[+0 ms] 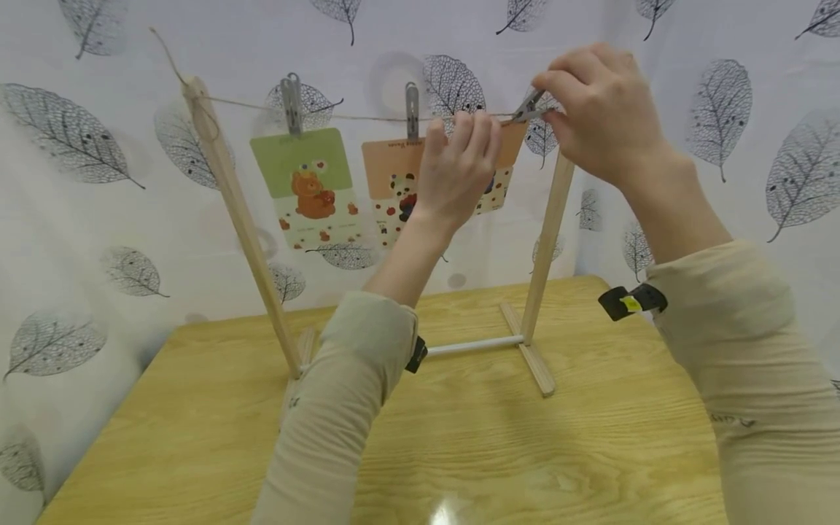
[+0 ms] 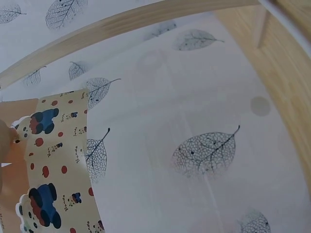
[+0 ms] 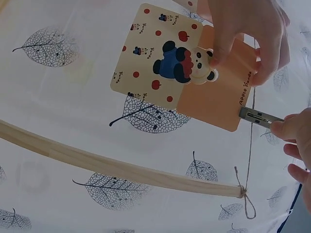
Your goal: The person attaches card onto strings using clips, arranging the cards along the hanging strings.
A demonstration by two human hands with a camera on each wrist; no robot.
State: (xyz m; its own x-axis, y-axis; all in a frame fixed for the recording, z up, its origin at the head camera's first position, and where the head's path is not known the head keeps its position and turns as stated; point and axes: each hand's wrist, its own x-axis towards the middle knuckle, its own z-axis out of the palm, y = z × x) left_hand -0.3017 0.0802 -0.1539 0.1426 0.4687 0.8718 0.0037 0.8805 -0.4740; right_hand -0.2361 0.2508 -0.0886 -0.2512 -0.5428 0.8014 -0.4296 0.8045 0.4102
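Observation:
My left hand (image 1: 459, 168) pinches an orange and cream panda card (image 3: 209, 104) near its top edge, thumb over the printed panda in the right wrist view. At the card's upper right corner, my right hand (image 1: 604, 117) pinches a grey clothespin (image 3: 260, 117) by its handle end. The clothespin's tip overlaps the card's corner and the string (image 1: 256, 106). A second panda card (image 1: 387, 171) hangs to the left under its own grey clothespin (image 1: 412, 109), partly covered by my left hand. Further left, another clothespin (image 1: 292, 106) holds a green bear card (image 1: 315, 189).
The string runs between two wooden posts, left (image 1: 236, 211) and right (image 1: 547, 255), joined low by a white rod (image 1: 472, 345). This frame stands on a wood-grain table (image 1: 459, 437). Leaf-patterned cloth (image 1: 125, 211) hangs close behind it.

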